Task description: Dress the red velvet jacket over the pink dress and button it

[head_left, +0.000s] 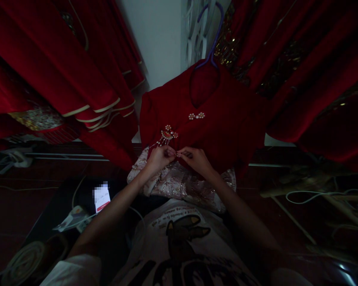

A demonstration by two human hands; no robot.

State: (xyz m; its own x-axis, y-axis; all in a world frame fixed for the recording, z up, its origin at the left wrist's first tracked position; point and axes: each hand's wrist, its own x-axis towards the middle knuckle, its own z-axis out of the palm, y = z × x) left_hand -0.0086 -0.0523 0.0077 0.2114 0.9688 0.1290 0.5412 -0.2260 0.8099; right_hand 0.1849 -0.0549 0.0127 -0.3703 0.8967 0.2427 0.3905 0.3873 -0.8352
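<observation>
A red jacket (226, 99) with a dark V-shaped neck opening hangs in front of me on a purple hanger (216, 39). Both my hands meet at its front, low down. The fingertips of my left hand (161, 159) and my right hand (195, 159) pinch a small jewelled fastener (177, 154) between them. Just above sits a beaded, fan-shaped ornament (167, 135) with dangling strands. Higher on the chest is a closed pearl flower clasp (196, 116). Pale, shiny patterned fabric (179, 178) lies below the jacket, over my lap.
Red garments with pale piping (86, 79) hang at the left, and others with gold sequins (304, 71) at the right. A lit phone (102, 198) lies on a dark surface near a white plug or adapter (77, 217). Wooden bars and a pale cord (304, 194) are at the right.
</observation>
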